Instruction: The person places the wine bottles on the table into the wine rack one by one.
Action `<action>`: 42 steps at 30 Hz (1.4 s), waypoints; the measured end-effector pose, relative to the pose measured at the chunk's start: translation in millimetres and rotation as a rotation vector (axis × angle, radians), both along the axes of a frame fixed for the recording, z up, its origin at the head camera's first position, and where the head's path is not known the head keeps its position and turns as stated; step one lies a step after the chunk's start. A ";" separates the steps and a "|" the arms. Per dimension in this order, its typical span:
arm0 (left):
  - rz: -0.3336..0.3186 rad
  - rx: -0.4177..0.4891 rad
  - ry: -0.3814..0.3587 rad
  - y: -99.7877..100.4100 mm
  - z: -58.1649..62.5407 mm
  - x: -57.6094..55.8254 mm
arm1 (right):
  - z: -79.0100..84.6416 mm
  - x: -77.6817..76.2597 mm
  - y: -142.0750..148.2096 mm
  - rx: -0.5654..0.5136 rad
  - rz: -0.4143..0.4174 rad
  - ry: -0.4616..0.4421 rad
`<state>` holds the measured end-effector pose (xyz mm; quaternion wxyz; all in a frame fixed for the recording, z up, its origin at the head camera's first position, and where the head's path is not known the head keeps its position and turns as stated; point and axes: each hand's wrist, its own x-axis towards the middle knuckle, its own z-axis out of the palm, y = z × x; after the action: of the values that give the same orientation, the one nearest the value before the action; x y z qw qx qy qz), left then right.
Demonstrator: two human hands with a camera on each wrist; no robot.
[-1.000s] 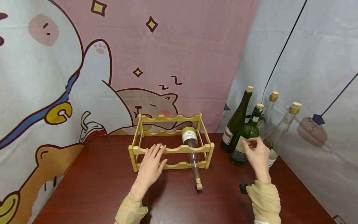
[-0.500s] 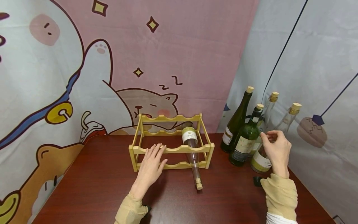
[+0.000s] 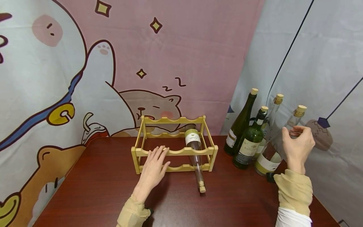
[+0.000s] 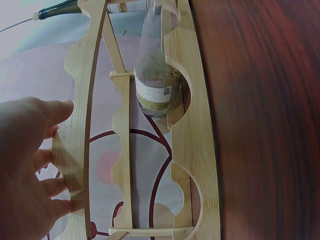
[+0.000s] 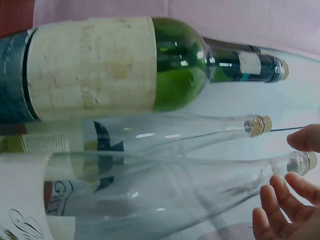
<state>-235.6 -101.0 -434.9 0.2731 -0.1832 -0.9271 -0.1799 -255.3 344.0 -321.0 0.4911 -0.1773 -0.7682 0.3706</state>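
My left hand point(image 3: 153, 167) rests on the front top rail of a light wooden wine rack point(image 3: 175, 152), fingers laid over the rail. A clear wine bottle point(image 3: 193, 137) lies in the rack's right part, its corked neck pointing toward me. My right hand point(image 3: 299, 146) is by the neck of a clear corked wine bottle point(image 3: 267, 164) standing at the right. In the right wrist view, the thumb point(image 5: 306, 138) and fingers are spread apart near that bottle's corked top, with nothing pinched between them.
A green wine bottle point(image 3: 249, 145) with a cream label stands left of the clear one. Behind are a dark green bottle point(image 3: 241, 127) and another clear bottle point(image 3: 273, 112), both corked. The dark red table point(image 3: 93, 183) meets a printed cloth backdrop point(image 3: 204, 63).
My right hand has moved rightward from in front of the green bottle to the neck of the front clear bottle. The left hand, rack and bottles stay put.
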 end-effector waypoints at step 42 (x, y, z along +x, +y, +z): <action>0.004 -0.008 -0.007 0.3 -0.4 0.3 | -4.6 -57.4 19.8 -0.181 0.033 0.080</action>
<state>-235.3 -100.7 -435.3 0.2695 -0.1820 -0.9291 -0.1764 -312.7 363.8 -325.6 0.4970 -0.1933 -0.7142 0.4534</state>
